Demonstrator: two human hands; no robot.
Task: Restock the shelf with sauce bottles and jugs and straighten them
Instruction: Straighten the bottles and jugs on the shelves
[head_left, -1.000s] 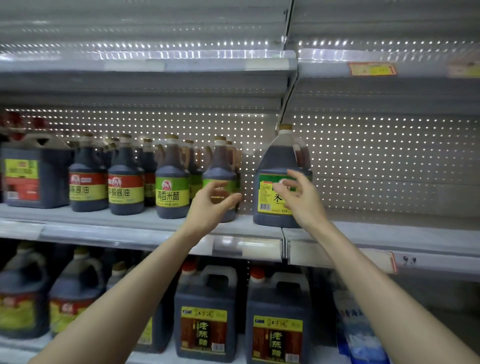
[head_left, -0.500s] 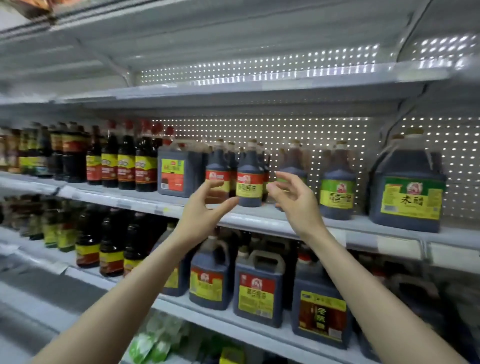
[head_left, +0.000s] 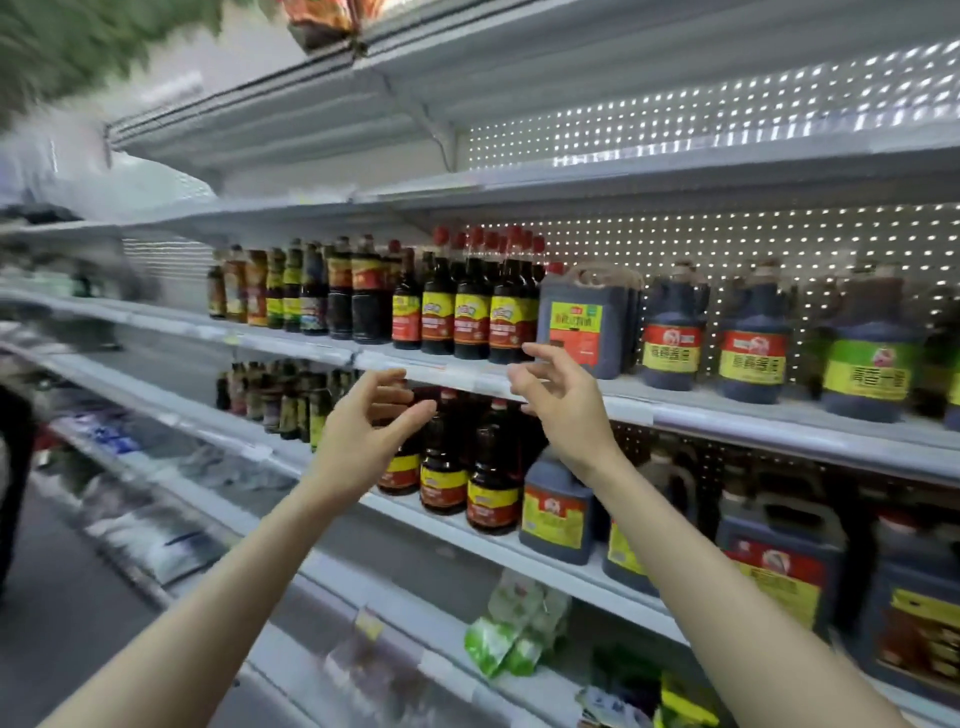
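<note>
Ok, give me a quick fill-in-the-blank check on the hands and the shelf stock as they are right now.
1. The left hand and the right hand each hold ____.
2. The tall bottles just left of the square jug have ____ caps.
3. The crumpled packets low down are white and ____.
Missing words: nothing; red; green.

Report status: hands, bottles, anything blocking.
Left hand open, empty. Right hand open, empty, by the red-capped bottles, upright on the shelf. Nothing in the way.
</note>
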